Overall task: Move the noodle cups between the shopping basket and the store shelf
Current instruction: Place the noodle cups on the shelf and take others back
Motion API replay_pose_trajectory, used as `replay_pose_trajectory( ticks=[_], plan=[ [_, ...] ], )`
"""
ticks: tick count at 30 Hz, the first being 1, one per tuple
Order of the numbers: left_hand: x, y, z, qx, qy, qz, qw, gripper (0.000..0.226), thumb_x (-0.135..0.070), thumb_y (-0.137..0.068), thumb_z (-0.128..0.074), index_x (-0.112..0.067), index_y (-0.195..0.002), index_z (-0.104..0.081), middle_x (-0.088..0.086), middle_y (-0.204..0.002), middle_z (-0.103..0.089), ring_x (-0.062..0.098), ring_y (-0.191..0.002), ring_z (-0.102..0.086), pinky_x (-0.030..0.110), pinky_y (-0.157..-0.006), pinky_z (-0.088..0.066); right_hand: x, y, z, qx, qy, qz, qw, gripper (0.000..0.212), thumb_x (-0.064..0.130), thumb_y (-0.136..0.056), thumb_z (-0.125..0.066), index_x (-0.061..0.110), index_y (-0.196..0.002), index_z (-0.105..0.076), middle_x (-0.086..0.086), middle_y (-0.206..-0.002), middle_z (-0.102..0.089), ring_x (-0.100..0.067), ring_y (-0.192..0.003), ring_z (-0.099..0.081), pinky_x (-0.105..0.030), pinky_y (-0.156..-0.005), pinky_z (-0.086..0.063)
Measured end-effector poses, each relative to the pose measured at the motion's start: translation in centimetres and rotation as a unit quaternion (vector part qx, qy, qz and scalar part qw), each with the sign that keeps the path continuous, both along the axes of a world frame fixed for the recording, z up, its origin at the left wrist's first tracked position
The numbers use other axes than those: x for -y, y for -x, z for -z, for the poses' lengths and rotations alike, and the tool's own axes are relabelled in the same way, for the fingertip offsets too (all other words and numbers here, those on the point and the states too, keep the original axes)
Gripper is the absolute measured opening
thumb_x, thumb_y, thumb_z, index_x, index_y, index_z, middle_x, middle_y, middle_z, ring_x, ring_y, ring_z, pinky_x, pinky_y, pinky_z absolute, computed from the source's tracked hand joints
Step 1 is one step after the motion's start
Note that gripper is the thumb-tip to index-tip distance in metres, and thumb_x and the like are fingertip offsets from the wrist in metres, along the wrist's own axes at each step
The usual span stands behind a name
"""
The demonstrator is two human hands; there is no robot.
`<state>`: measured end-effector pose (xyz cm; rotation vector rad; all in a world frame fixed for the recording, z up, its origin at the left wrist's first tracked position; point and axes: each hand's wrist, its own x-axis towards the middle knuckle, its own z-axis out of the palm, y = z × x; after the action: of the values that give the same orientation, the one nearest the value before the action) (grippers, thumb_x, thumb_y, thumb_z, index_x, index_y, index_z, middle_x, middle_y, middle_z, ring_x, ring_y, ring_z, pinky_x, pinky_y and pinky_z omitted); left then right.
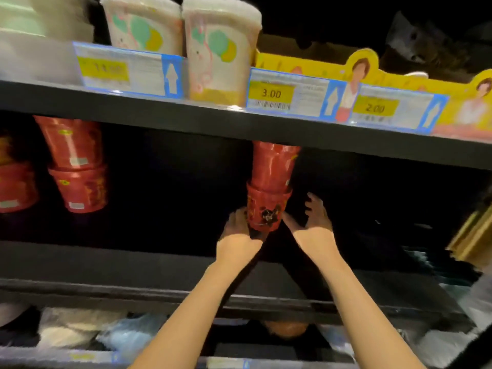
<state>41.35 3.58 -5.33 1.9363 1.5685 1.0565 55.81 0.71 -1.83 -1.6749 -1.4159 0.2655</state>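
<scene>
Steadiness mattered: the left hand (238, 222) curled its fingers round the lower red noodle cup (266, 209) deep on the store shelf (159, 259), while the right hand (314, 217), fingers spread beside it, should have braced the upper cup (274, 166) stacked above.

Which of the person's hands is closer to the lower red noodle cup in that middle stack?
Left. The left hand grips the lower red noodle cup at its left side near the base. The right hand is spread open just right of it, thumb about touching.
</scene>
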Motion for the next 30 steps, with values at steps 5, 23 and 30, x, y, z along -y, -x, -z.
replay_pose_trajectory(
  ticks=[5, 23, 30],
  plan=[
    [-6.0, -2.2, 0.8, 0.13, 0.044, 0.032, 0.99, 0.11, -0.038, -0.063, -0.081, -0.005, -0.145, -0.014, 0.013, -0.143, -0.028, 0.026, -0.133, -0.032, 0.037, -0.109, -0.03, -6.7, -1.1, -1.2, -0.083, -0.011, -0.045, 0.996, 0.116, 0.047, -0.07, -0.075, 0.013, -0.15, 0.002, -0.011, -0.154, -0.021, -0.023, -0.14, -0.028, -0.038, -0.113, -0.028],
    [-10.5, -3.4, 2.8, 0.246, 0.018, 0.08, 0.966, 0.123, -0.045, -0.043, -0.086, -0.035, -0.141, -0.013, -0.004, -0.136, -0.041, 0.014, -0.122, -0.046, 0.038, -0.1, -0.042, -12.9, 0.1, -1.7, -0.207, -0.075, -0.094, 0.971, 0.116, 0.044, -0.054, -0.086, 0.027, -0.145, -0.017, 0.0, -0.137, -0.047, -0.018, -0.122, -0.049, -0.046, -0.104, -0.042],
    [-9.0, 1.6, 2.2, 0.282, 0.032, 0.001, 0.959, 0.12, -0.043, -0.042, -0.088, -0.033, -0.14, -0.018, -0.001, -0.132, -0.045, 0.016, -0.12, -0.048, 0.044, -0.101, -0.043, -9.1, 0.1, -2.6, -0.249, -0.121, -0.055, 0.959, 0.099, 0.034, -0.064, -0.083, 0.024, -0.144, -0.025, 0.006, -0.127, -0.051, -0.009, -0.112, -0.051, -0.027, -0.095, -0.039]
  ],
)
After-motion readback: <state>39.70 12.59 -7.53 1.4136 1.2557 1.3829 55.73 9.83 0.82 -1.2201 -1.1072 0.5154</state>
